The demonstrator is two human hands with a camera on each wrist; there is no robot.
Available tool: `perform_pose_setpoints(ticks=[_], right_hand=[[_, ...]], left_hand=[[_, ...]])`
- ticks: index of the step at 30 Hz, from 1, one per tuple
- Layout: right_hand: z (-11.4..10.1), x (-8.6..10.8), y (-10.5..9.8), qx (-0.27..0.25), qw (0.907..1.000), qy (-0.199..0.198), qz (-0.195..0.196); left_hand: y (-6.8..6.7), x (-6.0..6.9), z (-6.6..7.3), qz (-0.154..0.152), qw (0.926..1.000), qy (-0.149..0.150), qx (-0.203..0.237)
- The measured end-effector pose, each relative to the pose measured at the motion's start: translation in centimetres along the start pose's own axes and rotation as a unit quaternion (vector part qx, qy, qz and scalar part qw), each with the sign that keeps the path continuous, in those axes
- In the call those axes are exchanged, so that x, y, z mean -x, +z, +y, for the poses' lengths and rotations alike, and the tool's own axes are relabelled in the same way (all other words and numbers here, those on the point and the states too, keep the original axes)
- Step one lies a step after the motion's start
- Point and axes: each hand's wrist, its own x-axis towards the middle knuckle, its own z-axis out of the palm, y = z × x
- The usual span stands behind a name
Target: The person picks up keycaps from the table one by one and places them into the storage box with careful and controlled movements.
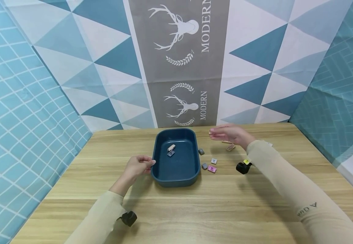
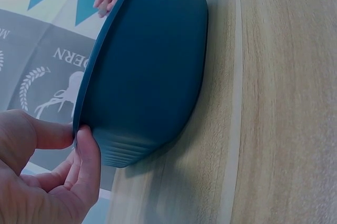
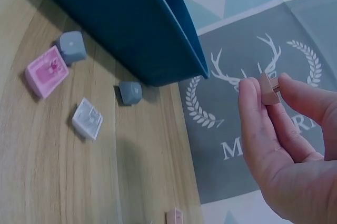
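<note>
A dark blue plastic bin (image 1: 175, 183) stands on the table, and my left hand (image 1: 139, 166) pinches its left rim between thumb and fingers. Inside it lie a beige keycap (image 1: 171, 147) and a grey keycap (image 1: 171, 153). Raised beyond the bin's right side, my right hand (image 1: 229, 133) pinches a small pinkish-beige keycap (image 3: 269, 90) between thumb and fingertips. On the table to the bin's right are a pink keycap (image 3: 47, 71), a white keycap (image 3: 87, 119) and two grey keycaps, one (image 3: 130, 93) close to the bin's wall.
More keycaps, including a brownish one (image 1: 230, 147), lie under the right hand, partly hidden by it. A patterned cloth (image 1: 182, 67) hangs behind the table's back edge. Black wrist cameras (image 1: 129, 218) sit below both forearms.
</note>
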Motion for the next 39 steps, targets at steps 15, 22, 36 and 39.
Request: perform_pose_setpoints(ticks=[15,22,36,39], right_hand=[[-0.9,-1.1,3.2,0.008,0.9999,0.007,0.011],[-1.7,-1.5,4.7,0.047,0.9987,0.011,0.018],[-2.0,-3.0,7.7,0.038,0.9989,0.024,0.014],[-2.2,-3.5,8.2,0.037,0.9991,0.019,0.011]], left_hand=[[0.0,0.2,-0.1,0.003,1.0,-0.002,0.004],[0.0,0.1,0.0,0.003,1.0,-0.002,0.002],[0.1,0.2,0.0,-0.001,0.9999,-0.004,-0.01],[0.1,0.3,0.1,0.003,0.9999,-0.004,-0.014]])
